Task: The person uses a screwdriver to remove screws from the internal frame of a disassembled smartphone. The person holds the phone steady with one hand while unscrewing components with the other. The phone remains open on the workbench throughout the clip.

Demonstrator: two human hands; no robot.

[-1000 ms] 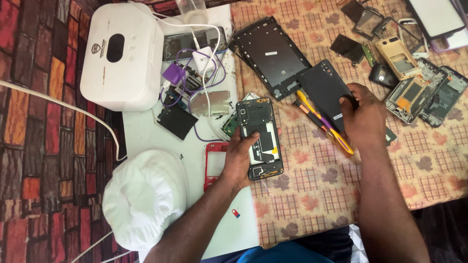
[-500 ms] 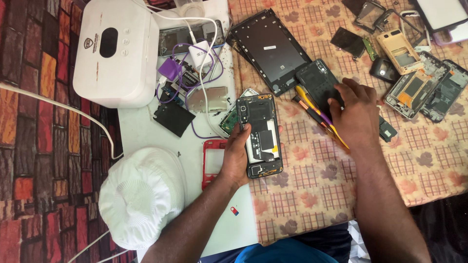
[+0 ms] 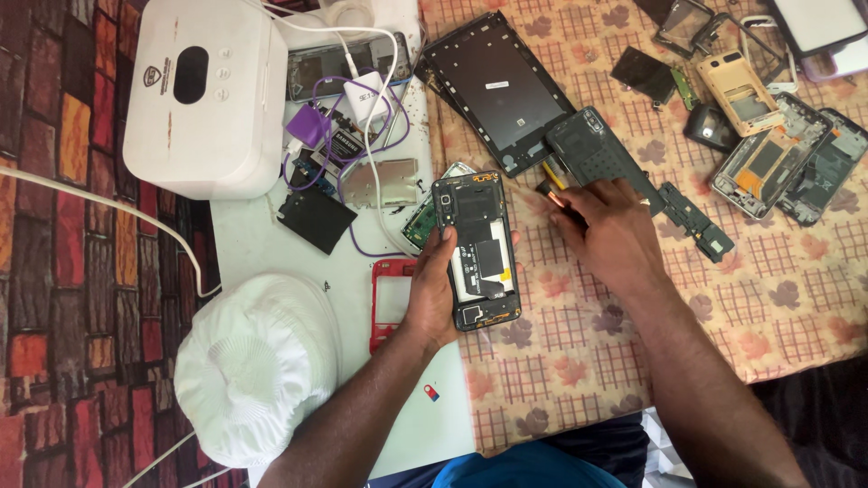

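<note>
My left hand point(image 3: 438, 289) grips an opened black phone point(image 3: 476, 248) by its left edge; the phone lies back-up with its inner boards showing. My right hand point(image 3: 608, 230) rests just right of it on the checked cloth, fingers closed around a small tool with a yellow-and-orange handle point(image 3: 550, 187) whose end sticks out toward a black phone back cover point(image 3: 597, 154). Most of the tool is hidden under my hand.
A large black screen frame point(image 3: 497, 86) lies behind the phone. Several stripped phone bodies point(image 3: 768, 158) are at the right. A white box-shaped machine point(image 3: 203, 90), cables and a charger point(image 3: 357, 99), a red phone frame point(image 3: 391, 298) and a white cap point(image 3: 253, 366) sit at the left.
My right hand has moved left from the black back cover toward the opened phone, taking the yellow-handled tool with it. My left hand has kept its grip on the phone.
</note>
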